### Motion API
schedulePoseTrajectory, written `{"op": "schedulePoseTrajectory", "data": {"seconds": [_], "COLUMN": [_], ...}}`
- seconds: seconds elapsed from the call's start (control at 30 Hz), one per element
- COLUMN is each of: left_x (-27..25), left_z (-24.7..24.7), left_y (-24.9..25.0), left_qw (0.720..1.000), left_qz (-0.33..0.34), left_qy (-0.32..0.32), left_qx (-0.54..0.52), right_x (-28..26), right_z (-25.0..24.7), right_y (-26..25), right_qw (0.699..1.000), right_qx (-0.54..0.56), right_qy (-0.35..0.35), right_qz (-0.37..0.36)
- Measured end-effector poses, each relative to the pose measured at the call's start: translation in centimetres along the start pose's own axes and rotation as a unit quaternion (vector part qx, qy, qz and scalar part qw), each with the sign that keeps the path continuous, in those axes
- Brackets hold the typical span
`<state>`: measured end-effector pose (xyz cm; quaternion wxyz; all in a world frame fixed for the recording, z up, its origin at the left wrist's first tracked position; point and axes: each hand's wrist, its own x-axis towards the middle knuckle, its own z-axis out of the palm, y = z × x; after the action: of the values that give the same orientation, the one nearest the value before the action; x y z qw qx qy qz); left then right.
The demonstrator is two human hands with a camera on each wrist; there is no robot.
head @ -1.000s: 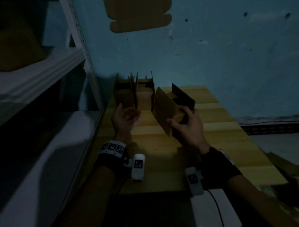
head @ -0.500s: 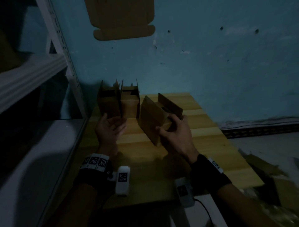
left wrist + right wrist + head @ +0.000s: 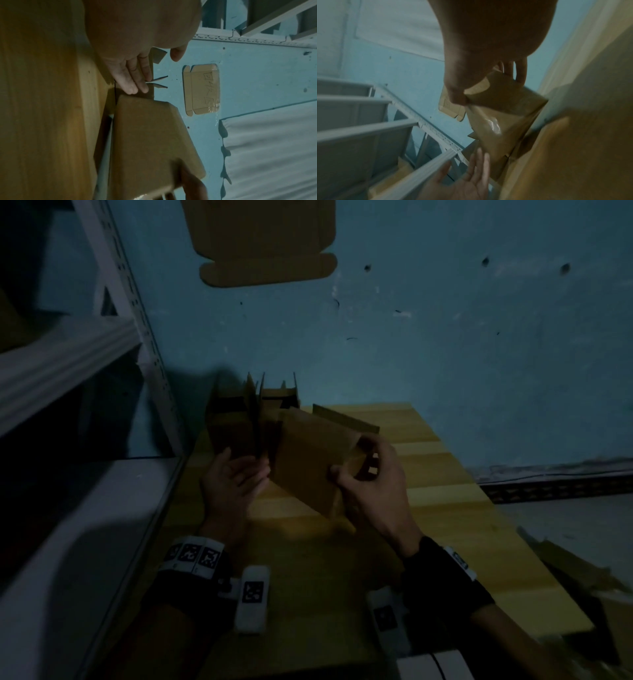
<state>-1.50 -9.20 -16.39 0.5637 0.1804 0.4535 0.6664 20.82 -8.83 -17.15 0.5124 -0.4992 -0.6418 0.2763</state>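
A brown cardboard box (image 3: 310, 460) with its flaps up is tilted above the wooden table (image 3: 455, 529). My right hand (image 3: 371, 484) grips its near right end, thumb on the side panel and fingers curled over the rim. The right wrist view shows that box (image 3: 505, 112) pinched between thumb and fingers. My left hand (image 3: 236, 477) is open, palm up, just left of the box; whether the fingertips touch it I cannot tell. In the left wrist view the straight fingers (image 3: 135, 75) reach toward the box (image 3: 150, 142). Two more open boxes (image 3: 251, 419) stand at the table's back left.
A white metal shelf rack (image 3: 113, 361) stands at the left, close to the table's edge. A flat cardboard blank (image 3: 263, 241) is taped to the blue wall behind. Cardboard scraps (image 3: 582, 583) lie on the floor at the right.
My right hand has lifted and swung the box to the left, toward the open left hand. The left hand stayed palm up and the camera shifted.
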Motion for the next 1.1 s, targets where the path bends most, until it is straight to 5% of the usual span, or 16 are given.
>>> {"op": "schedulePoseTrajectory", "data": {"seconds": [0.17, 0.3, 0.4, 0.83, 1.1], "left_x": [0.7, 0.8, 0.3, -1.2, -1.5], "left_z": [-0.7, -0.7, 0.0, 0.4, 0.9], "left_y": [0.8, 1.1, 0.9, 0.6, 0.7], "left_qw": [0.999, 0.996, 0.980, 0.936, 0.914], "left_qz": [0.024, -0.019, -0.019, 0.060, 0.113], "left_qy": [-0.001, -0.072, -0.136, -0.245, -0.252], "left_qx": [0.028, 0.055, 0.144, 0.244, 0.296], "right_x": [1.2, 2.3, 2.2, 2.5, 2.4], "right_z": [0.2, -0.1, -0.5, 0.4, 0.2], "right_y": [0.4, 0.7, 0.6, 1.3, 1.6], "right_qw": [0.972, 0.928, 0.900, 0.893, 0.908], "right_qx": [0.204, 0.296, 0.366, 0.333, 0.327], "right_qy": [0.029, -0.011, -0.038, -0.031, -0.040], "right_qz": [0.112, 0.227, 0.234, 0.301, 0.259]}}
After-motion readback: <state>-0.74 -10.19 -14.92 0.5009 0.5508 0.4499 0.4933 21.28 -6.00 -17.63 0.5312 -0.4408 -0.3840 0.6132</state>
